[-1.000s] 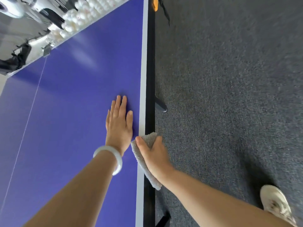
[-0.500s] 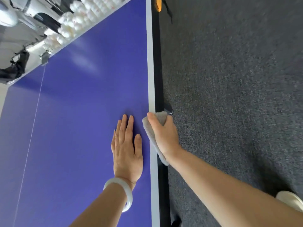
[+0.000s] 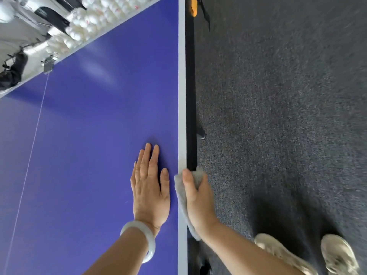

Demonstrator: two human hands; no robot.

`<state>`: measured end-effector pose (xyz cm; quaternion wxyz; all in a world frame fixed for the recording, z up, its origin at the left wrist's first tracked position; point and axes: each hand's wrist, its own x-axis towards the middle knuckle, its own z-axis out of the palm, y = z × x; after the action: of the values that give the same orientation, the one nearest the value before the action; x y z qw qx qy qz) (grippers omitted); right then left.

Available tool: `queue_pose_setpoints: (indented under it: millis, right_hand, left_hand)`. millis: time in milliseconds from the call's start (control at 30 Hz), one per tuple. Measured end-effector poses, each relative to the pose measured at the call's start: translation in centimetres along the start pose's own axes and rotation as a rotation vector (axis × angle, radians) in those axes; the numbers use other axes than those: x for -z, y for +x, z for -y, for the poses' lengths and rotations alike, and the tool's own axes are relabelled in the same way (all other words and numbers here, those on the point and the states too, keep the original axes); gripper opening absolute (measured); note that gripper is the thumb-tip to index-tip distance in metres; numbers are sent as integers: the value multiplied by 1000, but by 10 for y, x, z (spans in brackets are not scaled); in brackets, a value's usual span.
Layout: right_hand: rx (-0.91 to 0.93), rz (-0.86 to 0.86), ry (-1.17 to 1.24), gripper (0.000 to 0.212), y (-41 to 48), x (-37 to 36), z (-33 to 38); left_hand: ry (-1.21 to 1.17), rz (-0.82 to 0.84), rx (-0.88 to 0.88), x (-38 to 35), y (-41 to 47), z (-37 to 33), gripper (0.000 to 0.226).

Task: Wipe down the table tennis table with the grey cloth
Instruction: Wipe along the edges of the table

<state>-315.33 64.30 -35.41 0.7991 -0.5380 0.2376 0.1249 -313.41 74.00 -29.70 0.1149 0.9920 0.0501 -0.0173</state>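
Grips the grey cloth (image 3: 180,197) in the right hand (image 3: 198,201), thumb on top, pressing it over the white border (image 3: 182,96) and black side rail (image 3: 191,96) of the blue table tennis table (image 3: 89,135). Holds it lengthwise on that edge, long axis parallel to the rail, far end bunched under the thumb, near end trailing past the wrist. Lays the left hand (image 3: 150,187) flat on the blue surface just beside, not touching the right, fingers straight and pointing away along the table. Wears a pale bangle (image 3: 146,241) at that wrist. Farther out: thin white centre line (image 3: 33,139), heaped white balls (image 3: 93,18) past the far end, red marks on them too blurred to read. At right, dark grey carpet (image 3: 278,96) and two pale shoes (image 3: 337,255).
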Motion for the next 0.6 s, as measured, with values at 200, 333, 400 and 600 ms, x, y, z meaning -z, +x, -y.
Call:
queue_pose_setpoints:
  millis: [200, 333, 400, 600]
  right_hand:
    - [-108, 34, 7, 64, 82, -8, 51]
    - [-173, 56, 32, 46, 56, -1, 38]
    - [-202, -3, 59, 52, 22, 1, 22]
    - [-397, -27, 26, 62, -6, 5, 7]
  left_hand:
    - [15, 3, -5, 0, -2, -2, 59]
    - [36, 3, -6, -2, -2, -4, 60]
    - [49, 13, -14, -1, -2, -3, 60]
    - [71, 24, -16, -2, -1, -1, 60]
